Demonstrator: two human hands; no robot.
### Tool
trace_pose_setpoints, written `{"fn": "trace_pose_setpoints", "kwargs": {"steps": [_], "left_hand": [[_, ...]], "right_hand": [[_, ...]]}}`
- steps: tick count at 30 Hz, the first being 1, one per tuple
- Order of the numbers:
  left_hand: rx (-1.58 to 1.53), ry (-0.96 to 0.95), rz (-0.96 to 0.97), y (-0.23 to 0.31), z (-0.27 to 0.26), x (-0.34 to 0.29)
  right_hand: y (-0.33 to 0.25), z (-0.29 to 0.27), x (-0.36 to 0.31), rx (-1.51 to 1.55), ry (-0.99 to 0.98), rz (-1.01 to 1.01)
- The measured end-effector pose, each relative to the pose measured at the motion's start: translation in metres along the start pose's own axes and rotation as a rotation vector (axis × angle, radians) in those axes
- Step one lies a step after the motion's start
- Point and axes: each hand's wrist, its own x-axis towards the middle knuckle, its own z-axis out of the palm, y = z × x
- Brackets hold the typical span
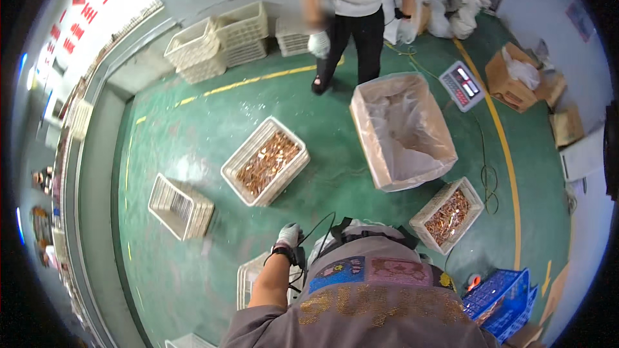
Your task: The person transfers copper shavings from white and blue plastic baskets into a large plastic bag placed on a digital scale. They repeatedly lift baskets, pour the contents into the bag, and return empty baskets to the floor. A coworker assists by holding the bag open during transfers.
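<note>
My left hand (290, 235), in a white glove with a black band at the wrist, hangs out in front of my body on the left. Its fingers are too small to make out, and no held thing shows. Beneath that forearm is a white plastic basket (245, 283), partly covered by the arm. Ahead of the hand stands a white basket (298, 166) with small reddish-brown wrapped pieces inside. My right hand is out of sight. To the right, another white basket (420, 224) holds similar pieces, beside a large carton (363, 145) lined with clear plastic.
Stacked white baskets (184, 216) stand at left, more stacks (242, 29) by the far wall. A person (367, 6) with a gloved hand stands beyond the carton. A scale display (461, 86), a loose cable (488, 183), blue crates (500, 299) and cardboard boxes (509, 80) are at right.
</note>
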Motion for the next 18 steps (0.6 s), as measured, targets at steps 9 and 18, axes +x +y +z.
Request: {"fn": "trace_pose_setpoints", "kwargs": {"steps": [9,18], "left_hand": [[-0.020,0.078,-0.123,-0.053,-0.011,-0.005],[0.140,0.016,-0.110,-0.019,-0.002,0.019]], "right_hand": [[-0.084,-0.069,-0.037,-0.164,-0.111,-0.062],[-0.109,-0.105,-0.053,0.046,0.012,0.314]]}}
